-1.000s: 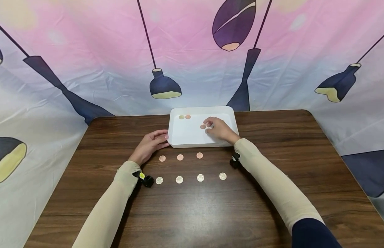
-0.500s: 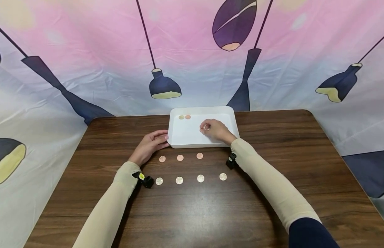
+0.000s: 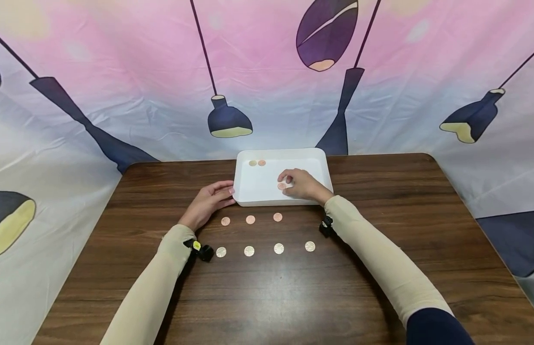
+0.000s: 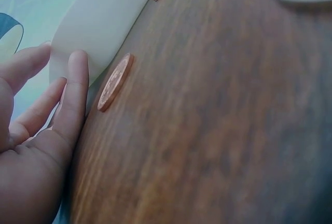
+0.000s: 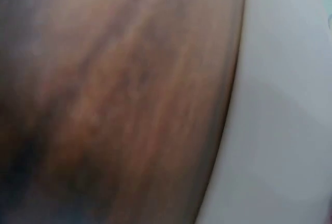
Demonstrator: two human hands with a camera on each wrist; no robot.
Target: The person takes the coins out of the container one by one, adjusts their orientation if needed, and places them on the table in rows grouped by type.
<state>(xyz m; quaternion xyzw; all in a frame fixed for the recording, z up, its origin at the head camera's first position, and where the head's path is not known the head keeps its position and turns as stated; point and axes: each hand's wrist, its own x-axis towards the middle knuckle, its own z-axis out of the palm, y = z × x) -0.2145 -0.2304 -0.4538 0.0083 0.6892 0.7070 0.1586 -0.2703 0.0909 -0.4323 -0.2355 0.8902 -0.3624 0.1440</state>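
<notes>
My right hand [image 3: 303, 184] is over the right half of a white tray [image 3: 258, 191], its thumb and forefinger parted. Just at those fingertips a copper coin [image 3: 282, 186] lies on the tray floor. A yellowish coin [image 3: 252, 163] and a second copper coin [image 3: 261, 163] sit side by side in the tray's back left corner. The left hand [image 3: 212, 199] rests on the table with extended fingers touching the tray's left side; the left wrist view shows its fingertips against the tray wall [image 4: 111, 16]. In the right wrist view the right hand is out of sight.
On the table before the tray, three copper coins [image 3: 250, 219] form a row. Nearer the person runs a row of several silvery coins [image 3: 279, 248]. A printed cloth [image 3: 163, 96] hangs right behind the table's back edge.
My right hand first pinched at copper coins in the tray, then its thumb and forefinger spread apart. A coin now lies slightly nearer the tray's front. The left hand has stayed put.
</notes>
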